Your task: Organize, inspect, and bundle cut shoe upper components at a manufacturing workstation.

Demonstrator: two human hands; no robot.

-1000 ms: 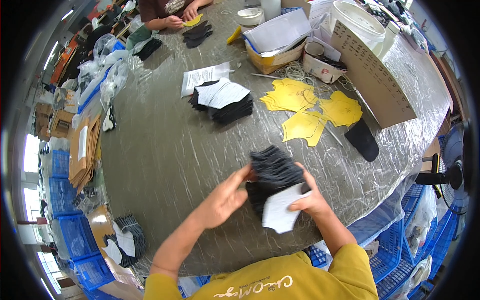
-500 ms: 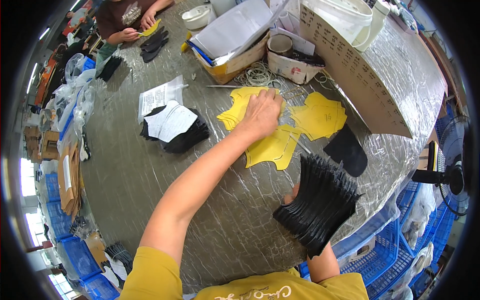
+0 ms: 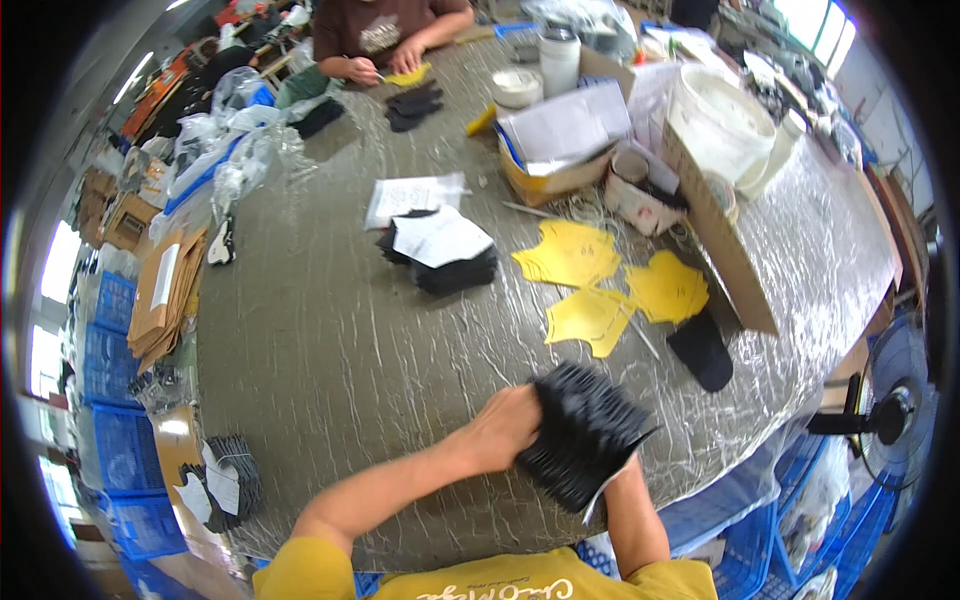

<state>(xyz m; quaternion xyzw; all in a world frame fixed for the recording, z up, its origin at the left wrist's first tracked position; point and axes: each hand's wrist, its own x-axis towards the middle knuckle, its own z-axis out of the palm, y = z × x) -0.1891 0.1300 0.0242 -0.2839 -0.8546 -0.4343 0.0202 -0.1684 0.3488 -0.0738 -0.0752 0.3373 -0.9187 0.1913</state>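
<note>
A thick stack of black cut fabric pieces (image 3: 583,437), blurred by motion, is held up over the near side of the table. My left hand (image 3: 507,428) grips it at its left edge, with the fingertips partly hidden by the fabric. From below on the right, my right hand (image 3: 622,480) holds the stack and is mostly covered by it. Just beyond lie yellow pattern pieces: a far stack (image 3: 570,252), a right one (image 3: 667,287) and a near one (image 3: 592,318). A thin pen-like stick (image 3: 645,337) rests by the near piece. Next to them is a rounded black fabric piece (image 3: 702,352).
Another black stack topped with a white piece (image 3: 442,238) lies beside a clear bag (image 3: 415,198). A box of papers (image 3: 565,135), a white bucket (image 3: 722,125) and a cardboard strip (image 3: 722,235) stand farther back. Across the table, another person (image 3: 390,40) handles a yellow piece.
My left hand has left the yellow pattern pieces and come back to the black stack, which it now grips. The stack has shifted and turned in my hands. The head view has moved too.
</note>
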